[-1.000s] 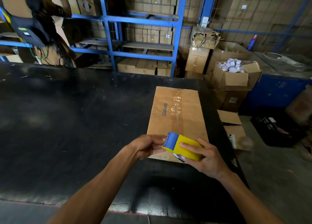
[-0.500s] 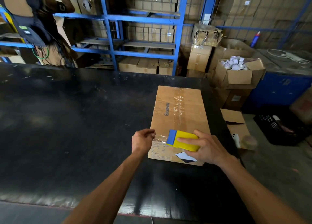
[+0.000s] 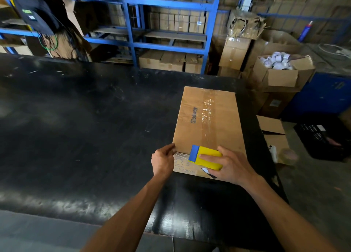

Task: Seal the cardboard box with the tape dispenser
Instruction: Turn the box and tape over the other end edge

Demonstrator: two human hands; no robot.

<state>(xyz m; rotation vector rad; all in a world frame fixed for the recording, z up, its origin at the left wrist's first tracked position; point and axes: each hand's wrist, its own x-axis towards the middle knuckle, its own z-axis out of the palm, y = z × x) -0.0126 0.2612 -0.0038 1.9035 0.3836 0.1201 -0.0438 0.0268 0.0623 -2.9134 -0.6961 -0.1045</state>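
A flat brown cardboard box (image 3: 191, 130) printed "Glodway" lies on the black table (image 3: 76, 130), with a strip of clear tape down its middle. My right hand (image 3: 230, 166) grips a yellow and blue tape dispenser (image 3: 204, 156) pressed onto the near part of the box. A short stretch of clear tape (image 3: 181, 154) runs from the dispenser's blue end to the box's left edge. There my left hand (image 3: 163, 159) pinches the tape end against the side of the box.
Blue metal shelving (image 3: 131, 33) with stacked cartons stands behind the table. An open carton of white rolls (image 3: 279, 69) and more boxes sit at the right. A black crate (image 3: 322, 137) and a tape roll (image 3: 288, 155) are on the floor. A person (image 3: 47, 18) stands at far left.
The dispenser has come down onto the box and drawn to the right, pulling tape out. My left hand went from beside the dispenser to the box's left edge, holding the tape end.
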